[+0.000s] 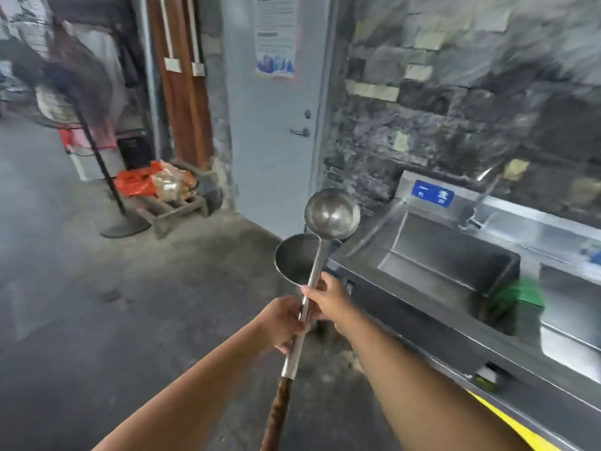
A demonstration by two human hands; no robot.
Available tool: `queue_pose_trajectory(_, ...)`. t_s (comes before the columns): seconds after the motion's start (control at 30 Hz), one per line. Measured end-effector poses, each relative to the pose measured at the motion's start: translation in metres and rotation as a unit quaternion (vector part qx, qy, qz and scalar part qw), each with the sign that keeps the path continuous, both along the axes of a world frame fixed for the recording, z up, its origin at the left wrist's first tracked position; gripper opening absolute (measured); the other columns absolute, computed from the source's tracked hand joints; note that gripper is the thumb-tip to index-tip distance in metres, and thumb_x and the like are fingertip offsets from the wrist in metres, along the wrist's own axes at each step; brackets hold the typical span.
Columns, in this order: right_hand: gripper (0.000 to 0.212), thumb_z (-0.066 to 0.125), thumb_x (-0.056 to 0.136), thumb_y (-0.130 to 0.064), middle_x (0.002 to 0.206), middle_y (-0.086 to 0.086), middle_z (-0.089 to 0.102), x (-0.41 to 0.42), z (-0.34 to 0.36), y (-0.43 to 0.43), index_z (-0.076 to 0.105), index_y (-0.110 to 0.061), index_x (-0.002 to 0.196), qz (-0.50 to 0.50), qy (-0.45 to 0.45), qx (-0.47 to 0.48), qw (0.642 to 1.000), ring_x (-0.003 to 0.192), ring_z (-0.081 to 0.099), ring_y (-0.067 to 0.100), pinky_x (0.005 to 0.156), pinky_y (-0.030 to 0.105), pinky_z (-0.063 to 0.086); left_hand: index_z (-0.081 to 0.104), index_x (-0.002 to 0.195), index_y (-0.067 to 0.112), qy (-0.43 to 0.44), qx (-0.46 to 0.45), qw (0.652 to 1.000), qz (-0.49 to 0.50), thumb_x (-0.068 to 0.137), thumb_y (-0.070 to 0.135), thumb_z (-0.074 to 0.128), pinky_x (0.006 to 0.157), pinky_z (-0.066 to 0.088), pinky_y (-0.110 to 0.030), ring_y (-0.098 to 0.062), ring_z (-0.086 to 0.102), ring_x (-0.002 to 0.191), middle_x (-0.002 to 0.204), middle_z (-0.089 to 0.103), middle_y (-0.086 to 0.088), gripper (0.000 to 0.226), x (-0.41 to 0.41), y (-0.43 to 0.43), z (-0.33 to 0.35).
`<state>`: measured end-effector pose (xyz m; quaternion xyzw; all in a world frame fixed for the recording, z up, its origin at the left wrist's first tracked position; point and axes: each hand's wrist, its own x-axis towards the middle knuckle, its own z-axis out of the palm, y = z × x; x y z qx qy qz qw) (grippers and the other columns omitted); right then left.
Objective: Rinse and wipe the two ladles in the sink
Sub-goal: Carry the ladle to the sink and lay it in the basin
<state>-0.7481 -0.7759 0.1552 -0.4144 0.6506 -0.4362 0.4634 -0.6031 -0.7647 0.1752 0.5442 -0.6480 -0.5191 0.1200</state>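
- Upper ladle (331, 213): round steel bowl, hollow side facing the viewer, just above frame centre. Its long steel shaft runs down and left to a dark wooden grip at the bottom edge.
- Lower ladle (296, 260): deeper steel cup, just below and left of the upper bowl and touching its shaft. Its own handle is hidden behind the hands, so I cannot tell who grips it.
- Both ladles are held in the air over the floor (81, 304), just left of the sink's near corner and outside the basin.
- Right hand (330, 301): fingers wrapped round the upper ladle's shaft, just under the lower cup.
- Left hand (282, 323): closed round the same shaft, lower down and beside the right hand.
- Sink (439, 236): stainless steel, right half of frame, with two basins side by side.
- Faucet (476, 206) stands at the back rim, with a blue label (432, 193) to its left.
- Green object (520, 297) sits on the divider between the basins; too blurred to identify.
- Stone wall (455, 109) behind the sink.
- Grey door (273, 141), upper centre, carries a poster (275, 37).
- Orange bags (136, 183) lie on a low pallet (175, 209), middle left of frame.
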Motion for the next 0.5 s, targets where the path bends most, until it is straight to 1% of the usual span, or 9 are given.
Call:
queue_pose_trajectory(0.07,0.043,0.078,0.078,-0.028,0.11,0.009,0.069,-0.06,-0.001,-0.005,0.059,-0.021,0.116,-0.035,0.019,0.007,0.999,0.088,0.073,0.027,0.062,0.044,0.063,0.065,0.108,0.021,0.001,0.002,0.999,-0.041,0.087,0.004,0.061,0.05,0.061,-0.035,-0.022,0.073,0.07,0.092,0.07,-0.003,0.027,-0.057,-0.02,-0.001)
queue_pose_trajectory(0.13,0.046,0.077,0.081,-0.021,0.111,0.009,0.068,-0.11,-0.004,-0.012,0.055,-0.018,0.122,-0.064,0.024,0.018,0.997,0.086,0.073,0.025,0.058,0.038,0.061,0.064,0.112,0.019,0.001,0.004,0.997,-0.078,0.088,0.004,0.061,0.056,0.062,-0.042,-0.024,0.073,0.074,0.096,0.072,-0.005,0.028,-0.109,-0.038,-0.006)
queue_pose_trajectory(0.17,0.044,0.076,0.084,-0.016,0.111,0.009,0.067,-0.131,-0.006,-0.017,0.054,-0.014,0.123,-0.083,0.023,0.022,0.996,0.085,0.072,0.024,0.056,0.035,0.06,0.064,0.112,0.018,-0.001,0.002,0.995,-0.096,0.088,0.005,0.063,0.059,0.063,-0.044,-0.026,0.074,0.076,0.097,0.072,-0.007,0.027,-0.132,-0.047,-0.009)
queue_pose_trajectory(0.2,0.04,0.075,0.084,-0.013,0.108,0.01,0.067,-0.15,-0.008,-0.023,0.055,-0.012,0.119,-0.102,0.024,0.025,0.994,0.085,0.072,0.024,0.058,0.036,0.061,0.064,0.111,0.016,-0.001,-0.001,0.994,-0.11,0.088,0.006,0.064,0.062,0.063,-0.046,-0.028,0.074,0.078,0.098,0.072,-0.01,0.025,-0.152,-0.055,-0.012)
queue_pose_trajectory(0.27,0.031,0.074,0.084,-0.011,0.105,0.014,0.068,-0.189,-0.012,-0.042,0.059,-0.008,0.111,-0.146,0.033,0.028,0.988,0.09,0.072,0.029,0.066,0.042,0.063,0.066,0.108,0.016,0.001,-0.005,0.991,-0.131,0.089,0.011,0.066,0.064,0.063,-0.044,-0.027,0.072,0.079,0.099,0.071,-0.01,0.02,-0.193,-0.077,-0.019)
queue_pose_trajectory(0.3,0.029,0.073,0.086,-0.009,0.105,0.017,0.069,-0.206,-0.012,-0.053,0.06,-0.005,0.111,-0.156,0.03,0.029,0.987,0.093,0.072,0.032,0.07,0.042,0.062,0.066,0.105,0.017,0.006,-0.009,0.99,-0.142,0.09,0.013,0.067,0.064,0.063,-0.042,-0.024,0.072,0.077,0.097,0.071,-0.008,0.016,-0.213,-0.093,-0.022)
queue_pose_trajectory(0.37,0.028,0.071,0.088,-0.01,0.106,0.018,0.07,-0.236,-0.016,-0.081,0.06,-0.002,0.113,-0.172,0.031,0.041,0.984,0.096,0.071,0.033,0.073,0.038,0.062,0.063,0.101,0.017,0.008,-0.005,0.986,-0.165,0.091,0.016,0.067,0.061,0.063,-0.034,-0.018,0.069,0.073,0.091,0.068,-0.005,0.011,-0.25,-0.128,-0.03)
queue_pose_trajectory(0.43,0.026,0.071,0.088,-0.013,0.103,0.016,0.071,-0.272,-0.026,-0.112,0.062,-0.004,0.109,-0.198,0.032,0.055,0.978,0.094,0.072,0.029,0.076,0.037,0.061,0.06,0.101,0.013,0.003,-0.01,0.981,-0.195,0.092,0.015,0.066,0.062,0.063,-0.032,-0.017,0.069,0.072,0.088,0.067,-0.006,0.011,-0.289,-0.168,-0.041)
queue_pose_trajectory(0.5,0.022,0.073,0.086,-0.013,0.098,0.015,0.072,-0.308,-0.039,-0.147,0.063,-0.005,0.105,-0.227,0.011,0.072,0.971,0.088,0.072,0.028,0.074,0.039,0.061,0.061,0.106,0.009,-0.008,0.001,0.976,-0.217,0.092,0.015,0.066,0.062,0.062,-0.032,-0.018,0.069,0.07,0.09,0.069,-0.009,0.017,-0.33,-0.211,-0.052)
